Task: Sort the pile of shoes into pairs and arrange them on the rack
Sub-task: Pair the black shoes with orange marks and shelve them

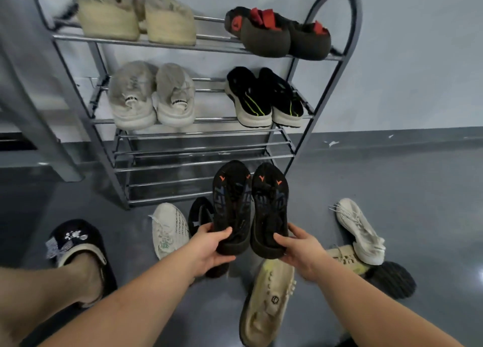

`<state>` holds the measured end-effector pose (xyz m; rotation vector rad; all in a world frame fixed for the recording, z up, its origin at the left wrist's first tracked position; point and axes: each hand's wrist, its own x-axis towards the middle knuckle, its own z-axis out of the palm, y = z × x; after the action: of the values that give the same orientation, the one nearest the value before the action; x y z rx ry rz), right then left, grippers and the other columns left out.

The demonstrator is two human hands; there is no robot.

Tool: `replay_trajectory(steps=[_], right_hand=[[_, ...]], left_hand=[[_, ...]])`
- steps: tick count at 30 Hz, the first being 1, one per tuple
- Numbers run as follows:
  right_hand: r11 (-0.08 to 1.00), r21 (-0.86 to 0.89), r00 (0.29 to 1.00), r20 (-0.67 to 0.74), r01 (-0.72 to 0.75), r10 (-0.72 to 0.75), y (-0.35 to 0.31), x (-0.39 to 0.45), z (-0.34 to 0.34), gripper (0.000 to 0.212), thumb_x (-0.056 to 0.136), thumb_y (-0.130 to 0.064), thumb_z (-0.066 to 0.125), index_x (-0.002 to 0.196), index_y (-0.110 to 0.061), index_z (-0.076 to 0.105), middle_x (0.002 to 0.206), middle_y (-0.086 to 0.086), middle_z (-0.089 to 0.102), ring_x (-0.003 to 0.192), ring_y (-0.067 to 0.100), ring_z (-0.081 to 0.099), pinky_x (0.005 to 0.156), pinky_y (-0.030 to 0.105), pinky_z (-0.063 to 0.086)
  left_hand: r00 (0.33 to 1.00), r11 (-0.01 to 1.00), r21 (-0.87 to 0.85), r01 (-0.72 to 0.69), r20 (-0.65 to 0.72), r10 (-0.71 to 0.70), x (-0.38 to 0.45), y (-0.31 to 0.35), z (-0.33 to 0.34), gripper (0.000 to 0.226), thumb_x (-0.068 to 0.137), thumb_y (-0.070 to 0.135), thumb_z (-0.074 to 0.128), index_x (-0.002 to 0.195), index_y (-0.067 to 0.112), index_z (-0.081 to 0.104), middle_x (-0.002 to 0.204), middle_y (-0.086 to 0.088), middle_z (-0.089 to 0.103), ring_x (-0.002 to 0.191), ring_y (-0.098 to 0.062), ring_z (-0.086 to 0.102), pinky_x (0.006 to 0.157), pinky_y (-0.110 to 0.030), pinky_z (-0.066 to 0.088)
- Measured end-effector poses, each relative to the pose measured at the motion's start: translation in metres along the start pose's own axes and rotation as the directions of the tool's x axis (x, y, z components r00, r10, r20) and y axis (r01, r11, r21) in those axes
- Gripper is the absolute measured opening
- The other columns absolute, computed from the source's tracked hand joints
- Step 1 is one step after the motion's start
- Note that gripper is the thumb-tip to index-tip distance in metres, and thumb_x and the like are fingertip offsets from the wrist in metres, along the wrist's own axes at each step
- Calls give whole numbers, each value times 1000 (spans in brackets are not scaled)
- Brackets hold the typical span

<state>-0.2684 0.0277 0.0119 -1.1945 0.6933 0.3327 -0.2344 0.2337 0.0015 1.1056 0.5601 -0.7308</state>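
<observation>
A pair of black sneakers with orange marks is held side by side in front of the metal shoe rack (209, 135). My left hand (209, 247) grips the heel of the left black sneaker (231, 203), and my right hand (300, 252) grips the heel of the right black sneaker (270, 205). Both toes point at the rack's lower bars. The top shelf carries a beige pair (136, 17) and a dark pair with red straps (277, 33). On the second shelf stand a grey-white pair (151, 95) and a black pair with green stripes (264, 98).
Loose shoes lie on the grey floor: a white knit sneaker (170, 229), a black shoe (200, 214) behind my left hand, a cream slip-on (266, 302), a white laced sneaker (360, 231) and a dark sole (392, 278). A slippered foot (78, 255) stands at left.
</observation>
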Motion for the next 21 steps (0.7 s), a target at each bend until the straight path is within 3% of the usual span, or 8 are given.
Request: replay_trajectory(steps=[2,10,12,16,19,21], right_hand=[[1000,7,1000,6,29,-29,-4,-4,12,63,85,6,60,142,-14,40,115,11,64,88,23,67,58,29,56],[998,-16,991,118,67,-65,-34,-7,53,65,86,5,60,143,-16,38,112,10,66,90,23,67,64,32,54],[997,-6,990,122,77,-76,-37,-5,63,70,85,6,60,146,-15,33,119,14,63,93,26,66,70,35,54],[997,-15,996,48,73,-72,-35,5,85,79,84,4,64,149,-8,20,133,23,51,89,26,61,78,38,51],[996,-75,994,97,56,-49,-35,16,105,56,85,2,62,137,2,41,115,19,63,84,23,64,69,32,56],[992,-111,993,107,56,-44,-35,25,117,50,86,1,63,133,3,46,116,18,65,93,27,65,79,36,55]], left_hand=[[999,999,24,-38,7,38,-9,10,-3,54,89,12,59,136,16,33,128,-14,55,101,-31,61,61,-41,55],[990,990,15,-139,-23,139,-34,48,-21,39,89,11,59,122,20,39,100,-6,61,80,-22,64,60,-40,57],[989,990,-6,-144,-32,144,-36,53,-28,35,89,11,59,118,21,41,96,-5,62,80,-22,64,60,-41,56],[988,990,-34,-134,-77,131,-35,65,-46,36,88,10,60,119,19,44,97,-7,61,82,-24,64,62,-42,55],[989,992,-60,-107,-106,100,-30,76,-64,41,88,11,61,125,14,46,114,-12,59,90,-29,63,64,-44,55],[989,993,-67,-97,-119,89,-25,83,-75,44,88,11,61,128,13,44,125,-15,55,93,-30,62,62,-44,56]])
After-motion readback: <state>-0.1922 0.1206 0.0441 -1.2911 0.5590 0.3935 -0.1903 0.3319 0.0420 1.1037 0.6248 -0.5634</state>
